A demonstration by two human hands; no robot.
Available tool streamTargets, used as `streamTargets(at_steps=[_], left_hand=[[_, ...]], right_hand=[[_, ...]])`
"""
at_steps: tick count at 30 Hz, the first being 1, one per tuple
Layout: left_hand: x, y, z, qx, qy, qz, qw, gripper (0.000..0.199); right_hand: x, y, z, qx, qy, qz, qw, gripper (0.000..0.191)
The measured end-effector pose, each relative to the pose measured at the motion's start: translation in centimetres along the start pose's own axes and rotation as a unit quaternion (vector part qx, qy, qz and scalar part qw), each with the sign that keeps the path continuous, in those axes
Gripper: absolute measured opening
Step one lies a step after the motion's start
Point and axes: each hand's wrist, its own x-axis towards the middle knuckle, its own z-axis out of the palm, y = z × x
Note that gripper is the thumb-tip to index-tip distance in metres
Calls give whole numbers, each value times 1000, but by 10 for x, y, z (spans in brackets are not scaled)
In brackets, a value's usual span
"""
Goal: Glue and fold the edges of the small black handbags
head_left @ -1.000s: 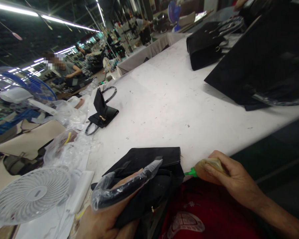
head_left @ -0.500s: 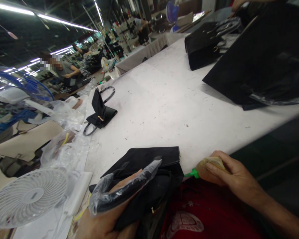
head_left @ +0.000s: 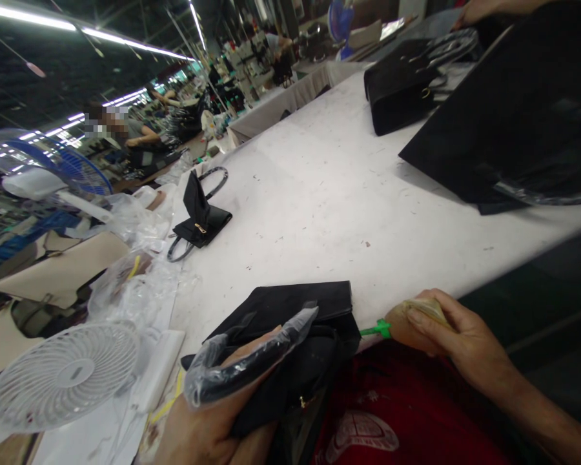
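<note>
One bottle [head_left: 401, 330], nozzle [head_left: 381, 329] at edge of black bag [head_left: 293, 301]; wide tabletop [head_left: 300, 219] beyond.

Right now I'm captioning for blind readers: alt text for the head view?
Left hand holds a black handbag with plastic-wrapped handle at a white table; right hand grips an amber squeeze bottle, green nozzle toward the bag.

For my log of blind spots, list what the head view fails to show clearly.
All in the head view:
1. Fingertips of the left hand: hidden by the black bag and its plastic-wrapped handle.
2. Tip of the green nozzle: too small to tell whether it touches the bag.
3. Lettering on the emblem: small and blurred.
4. Rest of another person's arm: cut off by the top edge.
</note>
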Motion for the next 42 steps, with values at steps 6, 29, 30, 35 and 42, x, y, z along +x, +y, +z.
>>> streamTargets(at_steps=[6, 29, 30, 35, 42], left_hand=[[4, 1, -5, 7, -57, -6, 998, 40], [-1, 5, 1, 14, -29, -13, 999, 44], [-1, 5, 1, 14, -28, -14, 999, 44], [-1, 3, 3, 12, -27, -17, 999, 42], [1, 4, 3, 19, -15, -6, 1000, 40]], right_hand=[[-6, -13, -2, -80, 11, -55, 995, 27], [-30, -30, -8, -108, -42, -99, 988, 25], [-29, -31, -10, -109, -23, -96, 989, 26], [-20, -28, -9, -128, 36, -88, 987, 28], [-26, -33, 3, -85, -57, -107, 989, 26]])
